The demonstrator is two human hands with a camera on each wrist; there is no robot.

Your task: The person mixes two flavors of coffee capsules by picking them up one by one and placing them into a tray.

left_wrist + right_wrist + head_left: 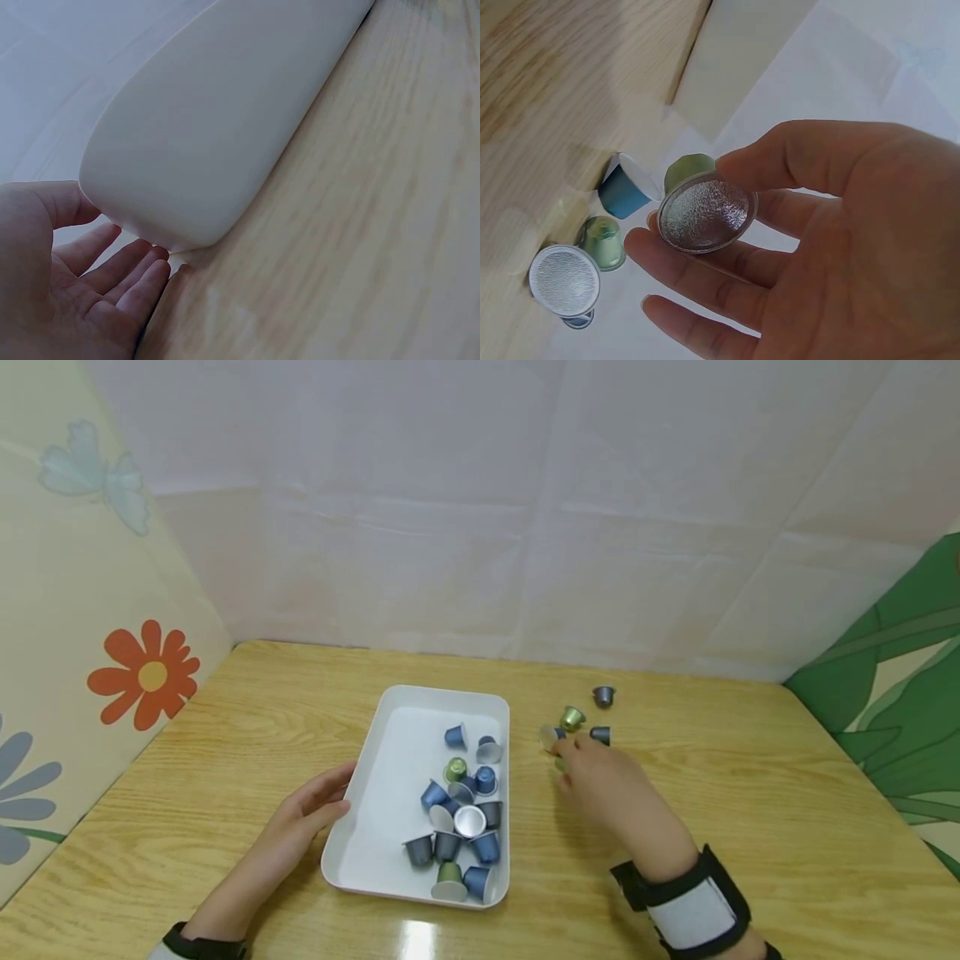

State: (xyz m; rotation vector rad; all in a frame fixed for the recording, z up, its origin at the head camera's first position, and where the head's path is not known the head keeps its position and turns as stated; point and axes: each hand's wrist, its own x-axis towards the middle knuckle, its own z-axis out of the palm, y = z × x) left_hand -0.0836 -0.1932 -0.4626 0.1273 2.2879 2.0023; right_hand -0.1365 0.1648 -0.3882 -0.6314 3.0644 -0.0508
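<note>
A white tray (pixel 367 827) holds several blue, green and dark coffee capsules, mostly along its right side. My left hand (pixel 303 814) touches the tray's left side, thumb at the rim and fingers loosely extended against the outer wall (pixel 210 142). To the tray's right, my right hand (pixel 603 785) pinches a green capsule (pixel 690 166) between thumb and fingers, its silver lid facing the wrist camera. Close to those fingers lie a blue capsule (pixel 622 191), another green capsule (pixel 604 240) and a capsule with its silver lid showing (pixel 565 281).
Farther back on the wooden table (pixel 712 760) stands a dark capsule (pixel 603 696). A white cloth (pixel 480 527) hangs behind the table's far edge. Painted panels flank both sides, with a red flower (pixel 150 675) on the left one.
</note>
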